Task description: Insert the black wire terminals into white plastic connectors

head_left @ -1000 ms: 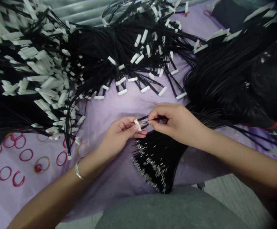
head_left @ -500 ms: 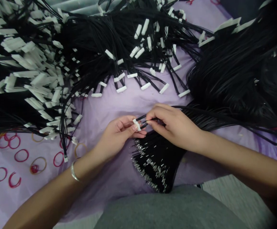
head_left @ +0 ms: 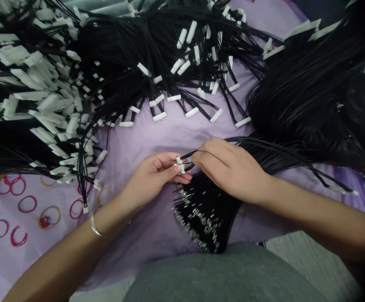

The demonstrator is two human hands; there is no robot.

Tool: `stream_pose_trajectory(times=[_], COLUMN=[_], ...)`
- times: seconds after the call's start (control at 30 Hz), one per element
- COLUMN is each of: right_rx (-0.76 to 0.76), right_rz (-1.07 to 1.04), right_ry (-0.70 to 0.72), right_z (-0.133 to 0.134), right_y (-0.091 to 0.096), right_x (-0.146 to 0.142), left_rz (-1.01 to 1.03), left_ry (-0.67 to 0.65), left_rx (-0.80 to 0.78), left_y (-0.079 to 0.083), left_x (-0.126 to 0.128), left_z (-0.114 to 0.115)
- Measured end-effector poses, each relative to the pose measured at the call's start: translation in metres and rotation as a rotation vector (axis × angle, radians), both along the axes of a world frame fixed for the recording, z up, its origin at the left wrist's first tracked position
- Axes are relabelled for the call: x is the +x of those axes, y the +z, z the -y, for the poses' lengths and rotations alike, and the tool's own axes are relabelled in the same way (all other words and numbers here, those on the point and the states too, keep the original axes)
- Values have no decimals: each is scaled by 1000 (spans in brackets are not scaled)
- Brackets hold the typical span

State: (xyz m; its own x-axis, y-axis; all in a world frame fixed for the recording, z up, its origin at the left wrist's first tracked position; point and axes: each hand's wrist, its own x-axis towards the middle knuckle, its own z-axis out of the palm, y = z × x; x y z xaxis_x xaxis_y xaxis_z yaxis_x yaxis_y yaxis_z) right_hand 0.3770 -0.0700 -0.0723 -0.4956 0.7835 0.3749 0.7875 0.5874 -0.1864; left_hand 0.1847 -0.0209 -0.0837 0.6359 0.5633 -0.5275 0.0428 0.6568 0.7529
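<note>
1. Below the near edge of the purple-covered worktop (head_left: 147, 235): grey cloth (head_left: 217, 272), probably over a lap.
2. Toward the near left corner: red and yellow bands (head_left: 45, 221), scattered, mostly flat.
3. Close to the near edge, right of centre: a fan of loose wires (head_left: 215, 197), metal tips spread along its left side. Looks limp and slippery in bulk; better gathered mid-length, clear of the tips, which seem easy to bend.
4. Beyond, around mid-worktop: left hand (head_left: 157, 172), thumb and fingers closed on a small white connector (head_left: 181, 162).
5. Just beside it: right hand (head_left: 229, 165), fingertips drawn together, apparently pinching black wires (head_left: 187, 155) at the connector; exact grip partly hidden.
6. Handling, by judgement: connector light, stiff and small, best held by its ends, slots uncovered; wires bendy, best pinched close behind the tip.
7. Toward the right edge: a thick dark bundle (head_left: 292, 92).
8. Left edge to far edge: white-ended harnesses (head_left: 44, 100), heaped, then a row of finer ones (head_left: 129, 46) along the far side.
</note>
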Motion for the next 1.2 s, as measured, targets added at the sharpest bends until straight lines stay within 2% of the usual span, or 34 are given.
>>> stream_pose_trajectory(times=[0.2, 0.47, 0.7, 0.9, 1.2], right_rx=[65, -57, 43, -83, -155], right_rz=[61, -93, -97, -180, -215], right_ry=[29, -6, 17, -34, -58], right_z=[4, 3, 5, 6, 7], right_y=[4, -6, -9, -9, -8], right_x=[-2, 0, -2, -2, -7], left_rz=[-6, 7, 5, 23, -6], left_ry=[-91, -117, -123, -128, -141], left_rx=[-48, -70, -100, -108, -84], left_y=[3, 4, 3, 2, 5], left_x=[-3, -2, -5, -6, -3], left_z=[-6, -9, -11, -11, -10])
